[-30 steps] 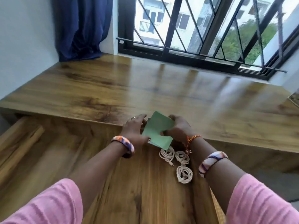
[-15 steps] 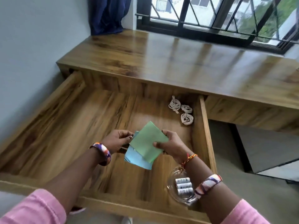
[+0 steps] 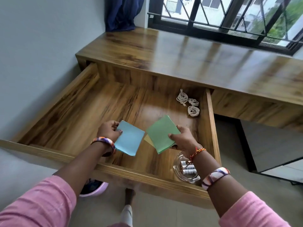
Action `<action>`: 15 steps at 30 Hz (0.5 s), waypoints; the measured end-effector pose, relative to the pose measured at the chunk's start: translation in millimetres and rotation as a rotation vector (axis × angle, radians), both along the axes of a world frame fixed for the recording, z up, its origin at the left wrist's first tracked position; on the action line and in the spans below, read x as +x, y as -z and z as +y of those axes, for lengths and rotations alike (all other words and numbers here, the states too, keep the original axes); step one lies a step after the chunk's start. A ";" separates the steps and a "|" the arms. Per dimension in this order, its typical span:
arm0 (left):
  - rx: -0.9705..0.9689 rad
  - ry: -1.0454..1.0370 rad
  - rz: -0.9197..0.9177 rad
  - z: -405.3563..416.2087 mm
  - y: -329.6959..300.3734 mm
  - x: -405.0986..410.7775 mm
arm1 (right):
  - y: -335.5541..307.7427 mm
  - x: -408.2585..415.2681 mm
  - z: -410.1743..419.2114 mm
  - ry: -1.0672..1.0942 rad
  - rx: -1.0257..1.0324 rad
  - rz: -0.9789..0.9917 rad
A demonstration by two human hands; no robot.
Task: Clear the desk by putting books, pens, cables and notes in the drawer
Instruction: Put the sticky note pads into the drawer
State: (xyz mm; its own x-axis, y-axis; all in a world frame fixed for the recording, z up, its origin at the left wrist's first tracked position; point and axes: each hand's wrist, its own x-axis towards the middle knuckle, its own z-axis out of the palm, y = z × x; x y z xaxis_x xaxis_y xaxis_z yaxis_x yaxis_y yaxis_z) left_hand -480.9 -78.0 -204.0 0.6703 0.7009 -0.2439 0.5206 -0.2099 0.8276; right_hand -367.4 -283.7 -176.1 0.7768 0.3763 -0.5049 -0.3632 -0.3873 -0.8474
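Below a barred window (image 3: 229, 17), a long wooden desk (image 3: 188, 63) is seen running along the wall, its glossy top streaked with reflected daylight. Dark blue curtain (image 3: 122, 13) is bunched at the far left corner, against a pale grey wall (image 3: 41, 46). Grey floor is visible under and to the right of the desk. A wide wooden drawer (image 3: 54, 102) is pulled fully out toward the viewer. At its far right corner, three coiled white cables (image 3: 188, 103) are laid close together on the drawer floor, just beside the right wall. At the near right corner, a clear glass dish (image 3: 186, 174) is set, with three small white cylinders lying side by side in it; what they are cannot be told. Above the drawer's near half, a blue note (image 3: 128, 140) is pinched at its left edge by the left hand (image 3: 109, 132). Green notes (image 3: 161, 134) are gripped at their right edge by the right hand (image 3: 183, 138), thumb on top, with a yellow note (image 3: 147, 139) showing from under them. Blue and green sheets are held apart, not touching. Patterned bangles and pink sleeves are worn on both arms.
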 end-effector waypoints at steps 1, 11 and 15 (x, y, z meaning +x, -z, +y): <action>0.051 -0.018 0.037 3.2 1.6 -1.9 | -0.3 0.4 -3.2 -0.049 -0.038 -0.004; 0.472 0.105 0.537 7.4 2.6 -14.1 | 5.2 -24.4 22.7 -0.360 -0.166 0.010; 0.516 0.418 0.530 -0.7 13.0 -12.6 | 14.7 -9.2 26.1 -0.240 -0.230 -0.133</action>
State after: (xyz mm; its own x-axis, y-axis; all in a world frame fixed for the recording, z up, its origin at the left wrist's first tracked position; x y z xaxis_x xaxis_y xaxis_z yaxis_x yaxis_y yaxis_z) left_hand -493.5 -78.7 -217.1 0.7864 0.5305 -0.3166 0.6079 -0.7556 0.2440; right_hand -376.6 -257.6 -190.9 0.7445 0.4444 -0.4982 -0.1314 -0.6341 -0.7620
